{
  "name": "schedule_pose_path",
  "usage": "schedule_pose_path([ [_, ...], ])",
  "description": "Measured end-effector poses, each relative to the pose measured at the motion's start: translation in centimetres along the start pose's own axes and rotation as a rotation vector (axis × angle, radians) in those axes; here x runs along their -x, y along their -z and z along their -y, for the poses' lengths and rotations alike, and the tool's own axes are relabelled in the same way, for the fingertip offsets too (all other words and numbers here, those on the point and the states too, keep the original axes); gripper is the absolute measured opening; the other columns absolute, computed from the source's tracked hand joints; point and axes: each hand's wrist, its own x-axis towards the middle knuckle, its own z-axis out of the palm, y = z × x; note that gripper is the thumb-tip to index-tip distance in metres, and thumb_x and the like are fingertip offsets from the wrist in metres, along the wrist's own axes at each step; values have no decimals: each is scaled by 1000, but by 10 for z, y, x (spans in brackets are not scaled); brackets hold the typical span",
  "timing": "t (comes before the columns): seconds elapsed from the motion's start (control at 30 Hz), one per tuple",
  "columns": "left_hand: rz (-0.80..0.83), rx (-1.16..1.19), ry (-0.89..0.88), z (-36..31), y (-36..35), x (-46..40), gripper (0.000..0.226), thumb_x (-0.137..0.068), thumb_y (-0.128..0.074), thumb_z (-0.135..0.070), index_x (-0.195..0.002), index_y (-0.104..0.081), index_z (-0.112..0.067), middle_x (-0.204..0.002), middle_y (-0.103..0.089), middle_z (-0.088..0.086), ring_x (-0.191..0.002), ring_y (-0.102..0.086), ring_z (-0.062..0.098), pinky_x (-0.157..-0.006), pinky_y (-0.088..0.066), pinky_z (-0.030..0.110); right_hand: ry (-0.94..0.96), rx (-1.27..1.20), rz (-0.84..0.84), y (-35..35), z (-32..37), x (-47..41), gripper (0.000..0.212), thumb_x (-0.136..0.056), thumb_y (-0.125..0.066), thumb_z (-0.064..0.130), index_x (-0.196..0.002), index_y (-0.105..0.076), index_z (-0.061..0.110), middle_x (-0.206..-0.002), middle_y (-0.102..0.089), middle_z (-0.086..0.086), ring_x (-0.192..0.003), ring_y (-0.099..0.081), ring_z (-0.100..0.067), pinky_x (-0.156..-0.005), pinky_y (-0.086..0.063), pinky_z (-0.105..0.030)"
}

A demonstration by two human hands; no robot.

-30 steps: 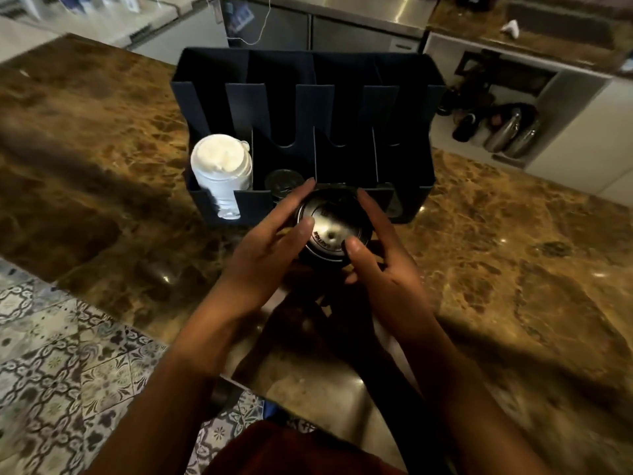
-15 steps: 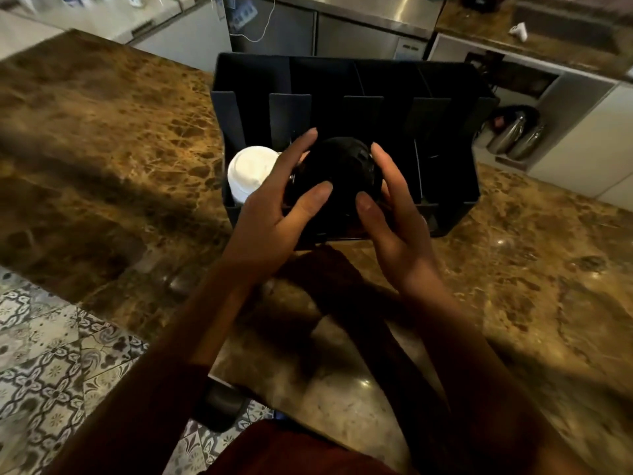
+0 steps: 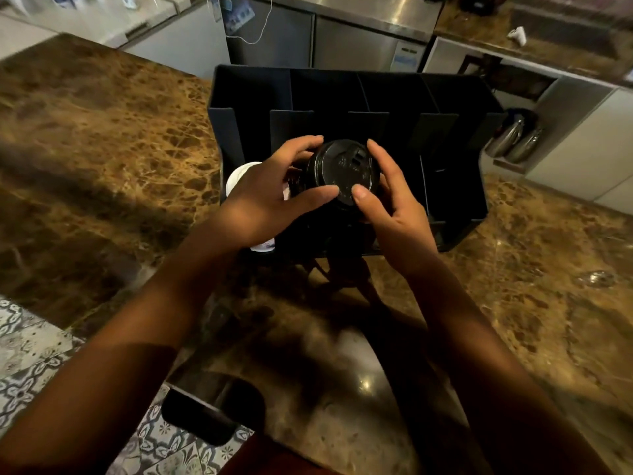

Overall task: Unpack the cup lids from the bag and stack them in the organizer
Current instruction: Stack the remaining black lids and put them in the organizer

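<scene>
Over the black slotted plastic organizer on the veined brown marble counter, I see my left hand and right hand both gripping the round black ridged plastic lid stack; white domed lids occupy the leftmost slot.

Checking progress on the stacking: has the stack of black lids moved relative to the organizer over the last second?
Yes. The black lids, held by both hands, went from the organizer's front edge to farther back, above its middle slots.
</scene>
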Motion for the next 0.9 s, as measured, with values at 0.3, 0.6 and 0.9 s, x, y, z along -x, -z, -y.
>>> schedule_pose_path([
  [0.3, -74, 0, 6, 7, -7, 5, 83, -78, -77, -59, -150, -46, -31, -128, -60, -19, -114, -57, -18, -94, -44, 3, 11, 181, -54, -5, 3, -11, 53, -99, -54, 57, -150, -38, 57, -126, -57, 42, -121, -57, 14, -99, -51, -22],
  [0.6, -64, -11, 52, 2, -5, 1, 76, -85, -82, -42, -151, -45, -30, -135, -59, -14, -113, -54, -18, -93, -41, -1, 1, 172, -64, -7, 5, -16, 50, -102, -54, 51, -150, -41, 51, -119, -57, 49, -117, -59, 14, -96, -53, -19],
  [0.9, 20, 68, 41, 0, -15, 3, 85, -85, -74, -42, -159, -32, -29, -145, -53, -3, -133, -56, 11, -113, -48, 37, -1, 149, -99, -8, -2, -18, 50, -102, -53, 48, -151, -43, 49, -137, -57, 27, -133, -53, -6, -111, -48, -45],
])
